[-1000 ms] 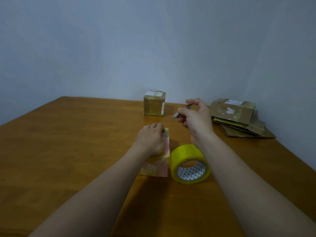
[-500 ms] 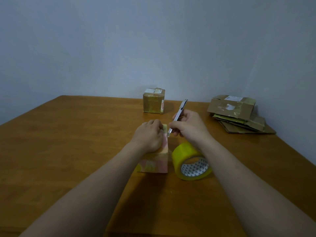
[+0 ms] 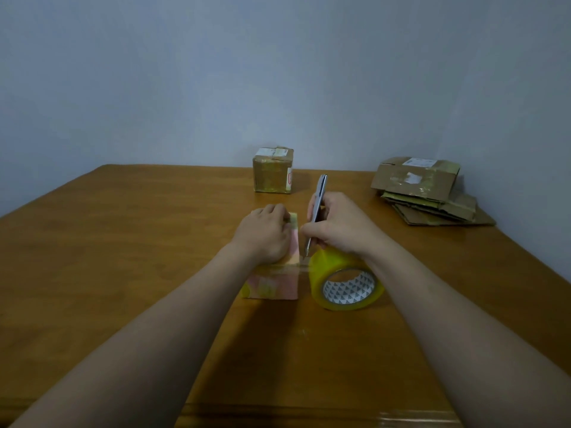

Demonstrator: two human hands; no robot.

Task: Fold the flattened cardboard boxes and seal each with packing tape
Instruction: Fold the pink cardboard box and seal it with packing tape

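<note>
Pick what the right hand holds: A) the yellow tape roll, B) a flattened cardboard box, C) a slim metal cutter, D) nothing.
C: the right hand grips a slim metal cutter, tip pointing down between the small box and the tape roll.

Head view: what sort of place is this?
Likely a plain room used as a packing spot: wooden table against bare walls, a stack of flattened cardboard boxes, a yellow packing tape roll, one sealed box.
</note>
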